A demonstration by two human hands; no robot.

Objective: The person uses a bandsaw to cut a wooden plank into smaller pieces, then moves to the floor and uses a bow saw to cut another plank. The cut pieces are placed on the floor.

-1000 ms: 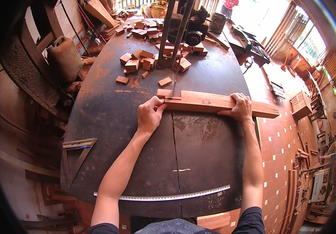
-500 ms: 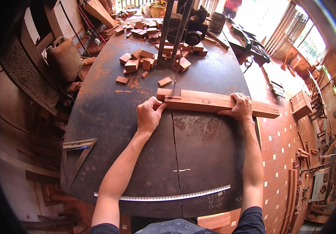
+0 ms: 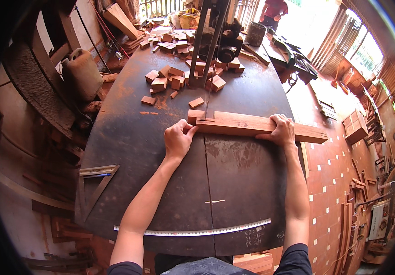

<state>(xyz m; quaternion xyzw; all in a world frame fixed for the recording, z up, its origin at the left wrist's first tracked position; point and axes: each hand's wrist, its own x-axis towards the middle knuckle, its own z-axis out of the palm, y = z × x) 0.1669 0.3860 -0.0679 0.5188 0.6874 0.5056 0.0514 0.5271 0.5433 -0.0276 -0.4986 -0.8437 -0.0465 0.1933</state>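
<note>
Okay, left hand (image 3: 178, 140) pinches wooden beam (image 3: 243, 123) at its left end near saw blade (image 3: 208, 98), right hand (image 3: 281, 131) clasps it farther right.

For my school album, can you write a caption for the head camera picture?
Left hand and right hand on a wooden beam at a saw blade, wood blocks behind.

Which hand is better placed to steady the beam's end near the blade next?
Probably your left hand: its fingers touch the beam near that end, while your right hand grips it farther along.
</note>
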